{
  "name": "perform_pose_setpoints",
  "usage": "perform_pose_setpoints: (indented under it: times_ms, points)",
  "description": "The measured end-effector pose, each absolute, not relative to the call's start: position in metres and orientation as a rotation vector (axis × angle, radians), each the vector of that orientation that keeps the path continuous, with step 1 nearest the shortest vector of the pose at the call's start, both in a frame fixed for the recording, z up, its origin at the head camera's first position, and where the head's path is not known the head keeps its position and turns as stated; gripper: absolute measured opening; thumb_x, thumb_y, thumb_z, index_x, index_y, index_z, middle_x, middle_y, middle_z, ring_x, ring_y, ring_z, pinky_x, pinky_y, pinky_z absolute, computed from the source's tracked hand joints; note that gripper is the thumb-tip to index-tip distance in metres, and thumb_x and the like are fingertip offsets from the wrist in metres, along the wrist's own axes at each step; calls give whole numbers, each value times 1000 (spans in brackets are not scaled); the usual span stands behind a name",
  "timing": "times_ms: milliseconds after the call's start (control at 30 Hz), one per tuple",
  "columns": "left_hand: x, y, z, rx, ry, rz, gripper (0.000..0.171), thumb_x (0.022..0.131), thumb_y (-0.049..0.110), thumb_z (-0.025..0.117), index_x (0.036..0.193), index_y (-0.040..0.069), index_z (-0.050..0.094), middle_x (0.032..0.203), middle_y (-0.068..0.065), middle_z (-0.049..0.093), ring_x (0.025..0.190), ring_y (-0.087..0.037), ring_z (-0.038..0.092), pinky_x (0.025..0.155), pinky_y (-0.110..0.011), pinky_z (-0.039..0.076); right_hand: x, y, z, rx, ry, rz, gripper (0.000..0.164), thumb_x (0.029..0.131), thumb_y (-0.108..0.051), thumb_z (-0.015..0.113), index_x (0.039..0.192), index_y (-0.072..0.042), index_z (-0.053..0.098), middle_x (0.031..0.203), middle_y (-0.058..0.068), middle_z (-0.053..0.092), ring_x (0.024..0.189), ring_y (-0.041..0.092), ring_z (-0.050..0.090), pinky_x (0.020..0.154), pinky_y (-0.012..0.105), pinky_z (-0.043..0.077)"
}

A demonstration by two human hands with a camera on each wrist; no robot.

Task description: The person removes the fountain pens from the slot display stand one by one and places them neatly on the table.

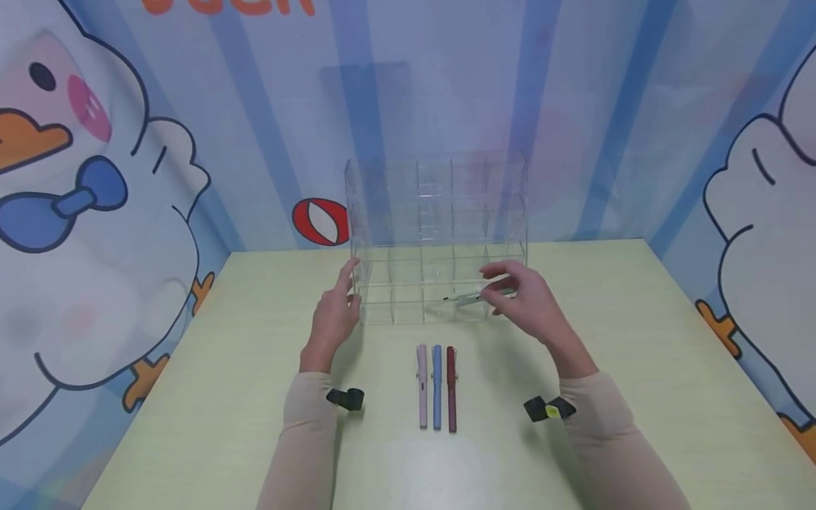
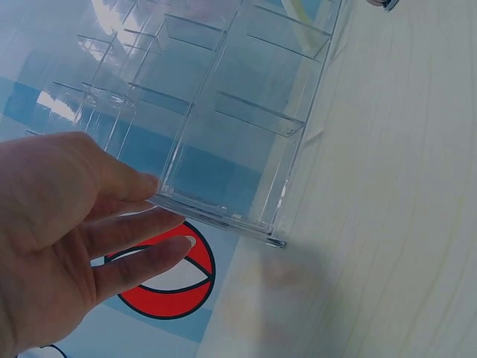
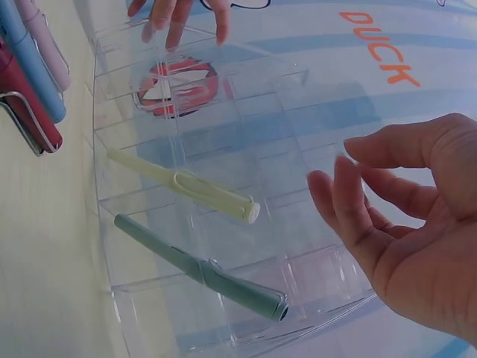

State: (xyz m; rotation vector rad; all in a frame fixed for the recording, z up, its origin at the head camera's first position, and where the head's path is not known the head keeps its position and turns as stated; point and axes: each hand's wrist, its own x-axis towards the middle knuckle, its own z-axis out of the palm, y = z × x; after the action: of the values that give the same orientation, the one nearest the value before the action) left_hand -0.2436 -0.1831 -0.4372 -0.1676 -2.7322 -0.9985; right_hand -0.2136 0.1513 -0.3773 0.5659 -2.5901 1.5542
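Observation:
A clear plastic organizer with rows of compartments stands upright at the back of the table. At its left side my left hand holds the edge, the thumb on the front rim and the fingers along the outer side panel. My right hand is before the right part, its fingers loosely bent and thumb near the fingertips; in the right wrist view nothing lies between them. A pale yellow-green pen and a dark green pen lie inside separate neighbouring compartments, their clip ends toward that hand.
Three capped pens lie side by side in front of the organizer: a lilac pen, a blue pen and a dark red pen. Behind the pale wooden table rises a blue-striped backdrop with printed ducks.

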Motion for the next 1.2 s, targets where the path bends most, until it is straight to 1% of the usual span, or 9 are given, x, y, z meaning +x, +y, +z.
perform_pose_setpoints:
  times_ms: [267, 333, 433, 500, 567, 667, 800, 933, 1200]
  points:
    - [-243, -183, -438, -163, -2732, -1014, 70, 99, 6, 60, 156, 25, 25, 141, -22, 54, 113, -39, 64, 76, -49, 58, -223, 157, -388, 504, -2536, 1544, 36, 96, -9, 66, 130, -3, 60, 127, 18, 62, 115, 33, 62, 64, 39, 57]
    - [-243, -183, -438, -160, -2733, -1021, 70, 99, 6, 60, 156, 26, 25, 141, -22, 54, 113, -39, 64, 75, -48, 58, -226, 158, -392, 497, -2520, 1541, 36, 96, -9, 66, 131, -2, 60, 128, 19, 61, 120, 34, 59, 69, 42, 57]
    - [-243, -183, -437, -158, -2733, -1025, 70, 99, 6, 60, 156, 26, 25, 142, -22, 54, 113, -39, 64, 75, -48, 58, -231, 159, -398, 487, -2499, 1526, 36, 96, -9, 65, 131, -1, 60, 131, 18, 60, 125, 34, 55, 85, 47, 54]
    - [-243, -183, -437, -155, -2732, -1026, 70, 99, 6, 60, 156, 27, 25, 142, -21, 54, 113, -39, 64, 76, -49, 58, -233, 159, -401, 478, -2493, 1513, 36, 96, -8, 65, 131, -1, 60, 132, 18, 59, 127, 33, 54, 88, 49, 53]
    - [-243, -183, -437, -156, -2733, -1025, 71, 99, 6, 60, 156, 27, 25, 142, -21, 54, 114, -39, 64, 75, -48, 58, -235, 160, -403, 465, -2491, 1508, 35, 96, -8, 64, 131, -1, 60, 133, 18, 59, 127, 33, 54, 86, 47, 54]
    - [-244, -183, -438, -163, -2727, -1015, 71, 99, 6, 61, 156, 26, 25, 142, -21, 54, 113, -39, 64, 70, -45, 58, -237, 161, -407, 442, -2494, 1517, 34, 96, -7, 64, 130, -1, 60, 133, 19, 60, 126, 33, 54, 71, 37, 57]
    - [-244, -184, -439, -180, -2717, -1001, 71, 98, 5, 61, 156, 25, 25, 141, -22, 55, 111, -39, 65, 61, -38, 56, -241, 162, -411, 420, -2505, 1522, 34, 96, -8, 64, 130, 0, 61, 132, 20, 60, 125, 33, 55, 66, 27, 55]
    - [-245, -184, -440, -184, -2716, -993, 71, 98, 5, 61, 156, 25, 26, 140, -22, 55, 110, -39, 66, 55, -35, 52, -244, 163, -416, 406, -2518, 1505, 35, 95, -7, 64, 129, 0, 61, 132, 21, 61, 124, 34, 56, 65, 31, 56]
    - [-244, -183, -439, -186, -2718, -986, 71, 98, 5, 62, 156, 24, 26, 140, -22, 56, 109, -39, 66, 57, -35, 52, -249, 165, -423, 381, -2540, 1451, 35, 94, -6, 65, 128, 2, 62, 130, 21, 62, 123, 35, 57, 75, 43, 56]
